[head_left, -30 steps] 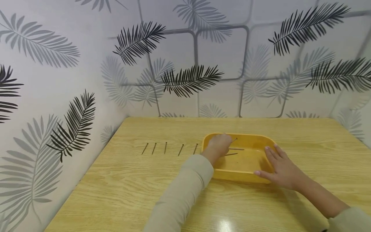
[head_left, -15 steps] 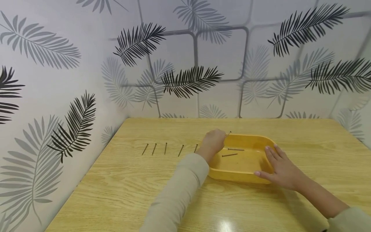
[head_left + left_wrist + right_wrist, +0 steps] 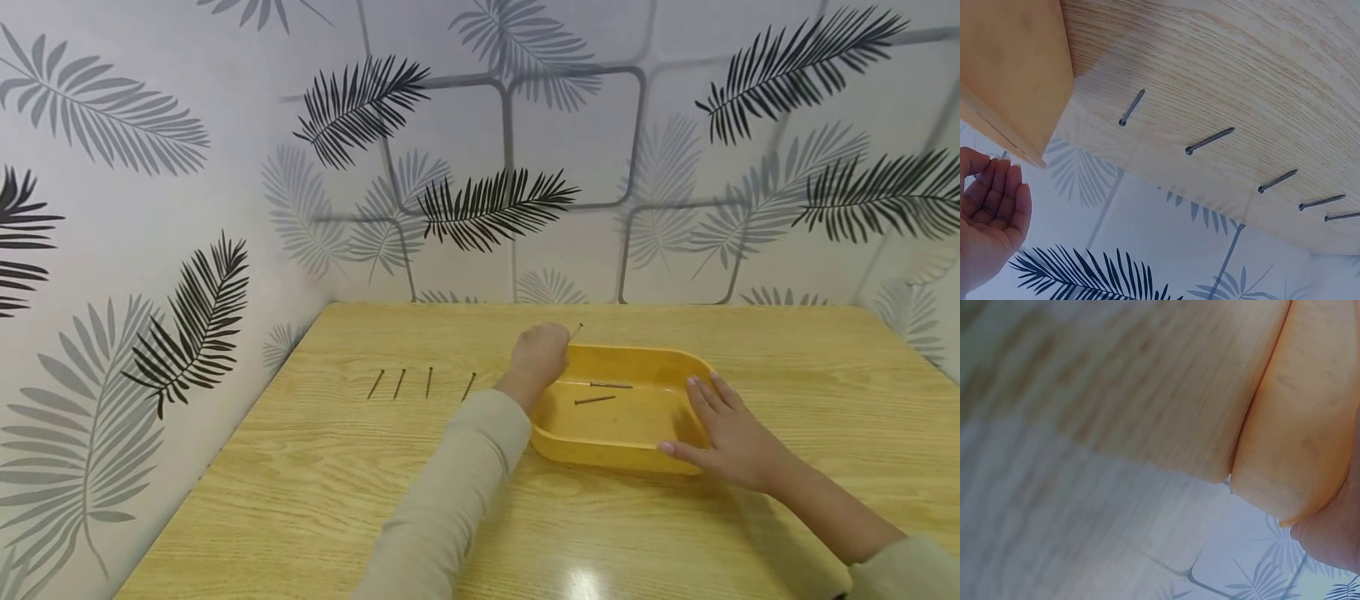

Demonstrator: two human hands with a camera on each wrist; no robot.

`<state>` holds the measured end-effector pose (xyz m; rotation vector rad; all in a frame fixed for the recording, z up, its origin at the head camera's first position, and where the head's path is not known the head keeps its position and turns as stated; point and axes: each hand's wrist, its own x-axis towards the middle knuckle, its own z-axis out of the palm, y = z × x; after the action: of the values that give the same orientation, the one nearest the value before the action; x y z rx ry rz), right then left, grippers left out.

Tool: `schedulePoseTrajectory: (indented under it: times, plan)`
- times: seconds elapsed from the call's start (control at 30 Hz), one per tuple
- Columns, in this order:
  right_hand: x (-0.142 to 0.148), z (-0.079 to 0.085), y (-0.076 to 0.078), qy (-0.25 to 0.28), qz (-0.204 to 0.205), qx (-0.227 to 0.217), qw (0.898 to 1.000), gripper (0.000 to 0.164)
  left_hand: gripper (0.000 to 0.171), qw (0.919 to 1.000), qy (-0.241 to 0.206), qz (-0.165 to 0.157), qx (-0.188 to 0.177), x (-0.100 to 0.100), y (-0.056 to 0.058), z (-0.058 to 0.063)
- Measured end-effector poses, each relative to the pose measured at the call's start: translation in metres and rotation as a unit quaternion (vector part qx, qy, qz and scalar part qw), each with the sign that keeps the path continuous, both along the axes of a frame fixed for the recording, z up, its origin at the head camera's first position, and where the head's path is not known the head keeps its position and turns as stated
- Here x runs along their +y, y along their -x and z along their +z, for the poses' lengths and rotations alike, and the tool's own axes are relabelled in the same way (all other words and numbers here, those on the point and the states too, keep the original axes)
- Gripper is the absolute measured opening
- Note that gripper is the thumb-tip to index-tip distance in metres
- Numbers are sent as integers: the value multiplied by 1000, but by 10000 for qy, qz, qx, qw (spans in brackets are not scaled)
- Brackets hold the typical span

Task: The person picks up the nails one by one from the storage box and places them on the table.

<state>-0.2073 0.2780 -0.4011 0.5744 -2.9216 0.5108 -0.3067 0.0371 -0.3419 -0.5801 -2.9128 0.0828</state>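
My left hand (image 3: 540, 357) pinches a nail (image 3: 577, 331) above the back left corner of a yellow plastic tray (image 3: 615, 455). The nail's head points up and away to the right; the rest is hidden by the fingers. In the left wrist view the curled fingers (image 3: 999, 194) are beside the tray's rim. Two nails lie inside the tray, a rear one (image 3: 611, 385) and a nearer one (image 3: 595, 400). My right hand (image 3: 731, 437) rests on the tray's right end with fingers spread and fairly straight, the thumb at the front rim.
Left of the tray, several nails lie spaced in a row on the wooden table (image 3: 300, 483), among them one nail (image 3: 428, 382). The left wrist view shows another nail (image 3: 1132, 107) nearest the tray. A patterned wall (image 3: 465, 275) stands behind the table.
My left hand has lifted out of the tray and moved left and back, carrying the nail. Its forearm covers a table nail seen before. The right hand stays put.
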Motion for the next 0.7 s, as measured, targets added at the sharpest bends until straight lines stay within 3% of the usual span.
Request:
schedulePoseTrajectory:
  times: [0.13, 0.53, 0.7]
  plan:
    - [0, 0, 1, -12, -8, 37, 10000, 95, 10, 9991, -359, 146, -155, -4, 3, 1]
    - [-1, 1, 0, 25, 10, -45, 10000, 95, 10, 9938, -861, 492, -496, -25, 9, 3]
    - [-1, 1, 0, 0, 12, 19, 10000, 94, 8, 9930, -938, 594, -403, -33, 11, 1]
